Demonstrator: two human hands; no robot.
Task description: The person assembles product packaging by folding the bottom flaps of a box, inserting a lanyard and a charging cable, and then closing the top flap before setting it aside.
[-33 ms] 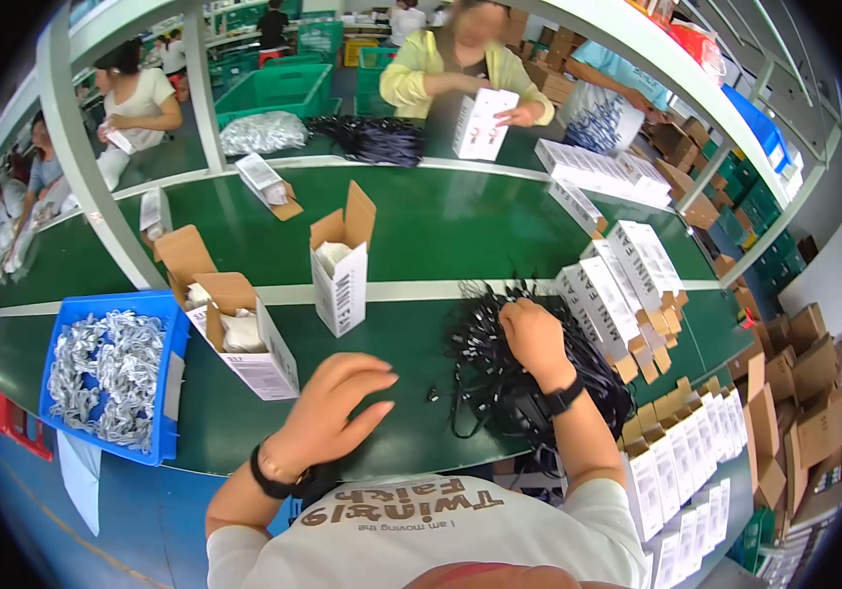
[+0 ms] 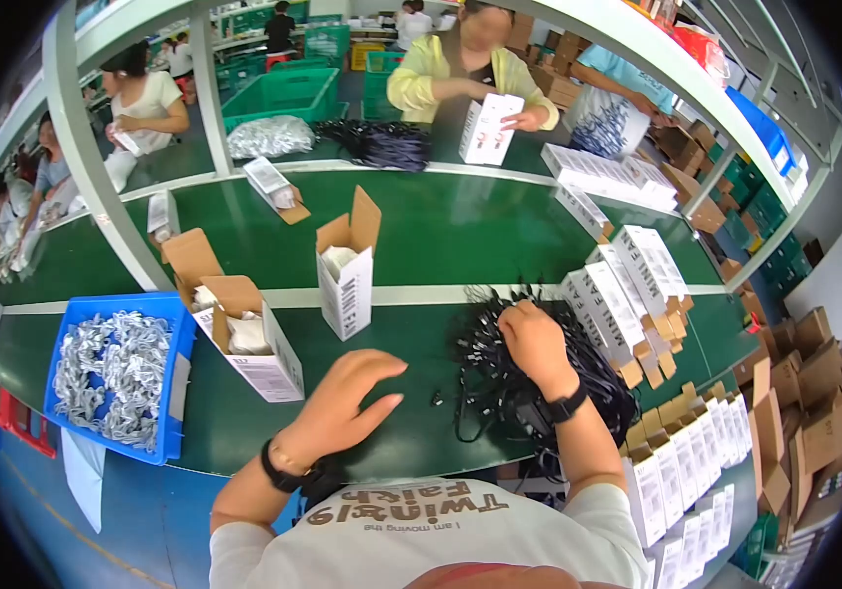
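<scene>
My right hand (image 2: 533,344) reaches into a heap of thin black cords (image 2: 593,378) with small shiny ends, its fingers curled down and closed on some of them. The fingertips are partly hidden among the cords. Over the green table, my left hand (image 2: 354,393) hovers empty, its thumb apart from the bent fingers. Ahead of it stands an open white carton (image 2: 346,294) with brown flaps and a white wrapped item inside. Left of that hand, two more open cartons (image 2: 262,365) stand side by side, each with a white wrapped item in its top.
A blue bin (image 2: 178,393) of grey bundled cables sits at the left. White cartons (image 2: 597,304) lie stacked beyond the cords; more cartons (image 2: 671,481) stand in rows at the lower right. Across the green conveyor (image 2: 440,221), a person in yellow (image 2: 431,79) handles a white box (image 2: 490,130).
The whole view has shifted slightly. My left hand has edged a little to the right; my right hand stays in the cords.
</scene>
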